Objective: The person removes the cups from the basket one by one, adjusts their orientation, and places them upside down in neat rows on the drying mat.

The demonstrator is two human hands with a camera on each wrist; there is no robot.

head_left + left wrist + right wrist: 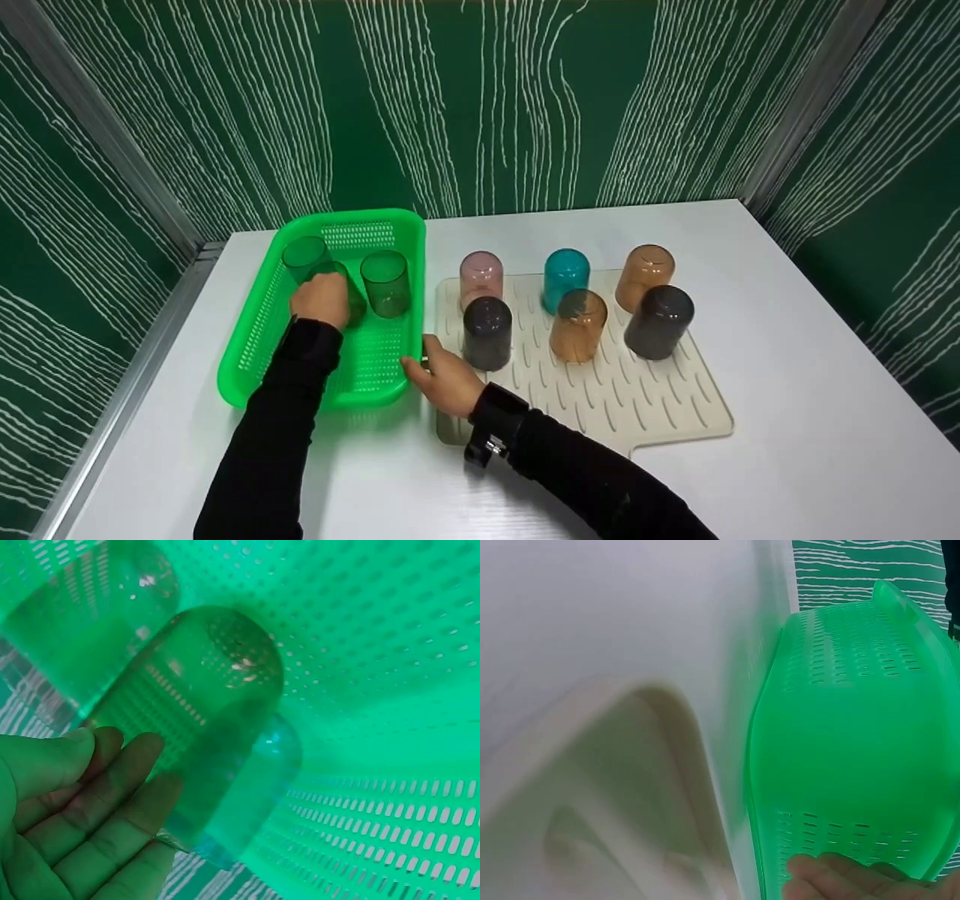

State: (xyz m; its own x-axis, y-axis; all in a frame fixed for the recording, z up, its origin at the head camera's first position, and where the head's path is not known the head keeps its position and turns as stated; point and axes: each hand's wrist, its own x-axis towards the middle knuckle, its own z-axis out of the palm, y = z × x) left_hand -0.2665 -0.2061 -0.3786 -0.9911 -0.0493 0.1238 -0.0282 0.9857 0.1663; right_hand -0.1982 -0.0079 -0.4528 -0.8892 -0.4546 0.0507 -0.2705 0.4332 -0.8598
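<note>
My left hand reaches into the green plastic basket and pinches the rim of a see-through drinking glass between thumb and fingers. The glass stands base down, and in the head view the hand covers part of it. Either side of it in the basket are two more glasses: one at the back left and one to the right. My right hand grips the basket's right side near the front corner, thumb at the rim. Its fingers lie along the perforated outer wall in the right wrist view.
Right of the basket lies a beige ridged drying mat with several upside-down glasses: pink, teal, amber and dark grey among them. The white table meets green patterned walls behind.
</note>
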